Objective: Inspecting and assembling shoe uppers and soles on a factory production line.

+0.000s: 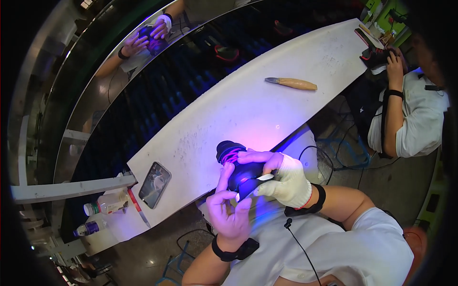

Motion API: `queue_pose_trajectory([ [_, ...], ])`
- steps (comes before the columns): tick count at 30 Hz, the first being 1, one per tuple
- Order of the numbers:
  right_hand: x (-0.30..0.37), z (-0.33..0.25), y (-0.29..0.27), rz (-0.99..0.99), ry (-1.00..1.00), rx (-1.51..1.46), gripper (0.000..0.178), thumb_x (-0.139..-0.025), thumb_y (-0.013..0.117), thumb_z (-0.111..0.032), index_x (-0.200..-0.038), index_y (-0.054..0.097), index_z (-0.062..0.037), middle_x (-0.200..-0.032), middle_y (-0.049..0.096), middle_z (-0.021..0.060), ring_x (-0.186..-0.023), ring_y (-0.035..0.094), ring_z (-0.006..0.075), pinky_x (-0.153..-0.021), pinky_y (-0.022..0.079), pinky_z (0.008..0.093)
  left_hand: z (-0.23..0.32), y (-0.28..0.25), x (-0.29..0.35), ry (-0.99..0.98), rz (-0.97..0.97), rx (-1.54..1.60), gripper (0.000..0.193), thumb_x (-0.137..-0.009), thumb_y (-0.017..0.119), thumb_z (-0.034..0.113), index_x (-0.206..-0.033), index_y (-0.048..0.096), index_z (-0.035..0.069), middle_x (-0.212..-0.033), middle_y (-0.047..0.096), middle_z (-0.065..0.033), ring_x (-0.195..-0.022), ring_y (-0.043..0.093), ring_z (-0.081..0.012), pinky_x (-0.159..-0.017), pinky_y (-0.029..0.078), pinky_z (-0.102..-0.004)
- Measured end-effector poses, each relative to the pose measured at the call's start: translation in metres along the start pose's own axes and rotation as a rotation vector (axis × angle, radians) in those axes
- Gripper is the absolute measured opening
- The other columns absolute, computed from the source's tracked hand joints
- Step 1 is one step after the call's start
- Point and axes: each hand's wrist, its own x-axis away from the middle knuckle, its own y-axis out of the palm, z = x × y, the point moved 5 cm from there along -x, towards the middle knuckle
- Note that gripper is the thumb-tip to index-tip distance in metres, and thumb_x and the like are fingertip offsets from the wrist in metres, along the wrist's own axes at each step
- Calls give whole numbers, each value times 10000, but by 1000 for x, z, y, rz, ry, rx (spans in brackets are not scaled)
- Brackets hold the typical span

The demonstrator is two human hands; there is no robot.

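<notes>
Above the front edge of the white bench, both my hands are closed on a black shoe (245, 172) with pink laces, under purple light. My left hand (230, 207), bare with a black wristband, grips its near left side, thumb and fingers around the edge. On the opposite side my right hand (286, 183), in a white knit glove that leaves some fingertips bare, pinches the shoe near a white patch. The shoe's laced part points away from me. My fingers hide part of its sides, and its underside is out of sight.
The curved white bench (200, 128) bears a wooden-handled tool (298, 84), a phone (155, 185) and a red-handled tool (136, 200). Plastic bottles (112, 202) stand left. Beyond runs a dark conveyor with a shoe (226, 53). A co-worker (405, 109) handles another shoe at right.
</notes>
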Motion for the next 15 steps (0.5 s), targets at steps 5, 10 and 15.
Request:
queue_pose_trajectory([
  [5, 5, -4, 5, 61, -27, 16, 423, -840, 935, -158, -914, 534, -44, -1327, 735, 271, -1247, 728, 400, -1106, 542, 485, 0, -3, 8, -4, 21, 9, 382, -1015, 783, 225, -1121, 454, 64, -1516, 527, -423, -1503, 480, -473, -1249, 349, -577],
  [10, 7, -4, 4, 1, -78, 55, 451, -827, 947, -169, -922, 524, -44, -1318, 731, 287, -1227, 735, 422, -1099, 554, 491, 0, -12, 10, -11, -17, 20, 368, -982, 799, 128, -1071, 446, 76, -1497, 561, -410, -1529, 455, -486, -1295, 253, -620],
  [15, 3, -6, 4, -126, -219, 209, 422, -767, 994, -163, -940, 615, -95, -1325, 733, 193, -1308, 692, 406, -1144, 519, 565, 24, -11, -6, -62, -68, -124, 595, -1016, 767, 419, -1347, 503, 1, -1417, 615, -289, -1405, 568, -383, -1214, 421, -536],
])
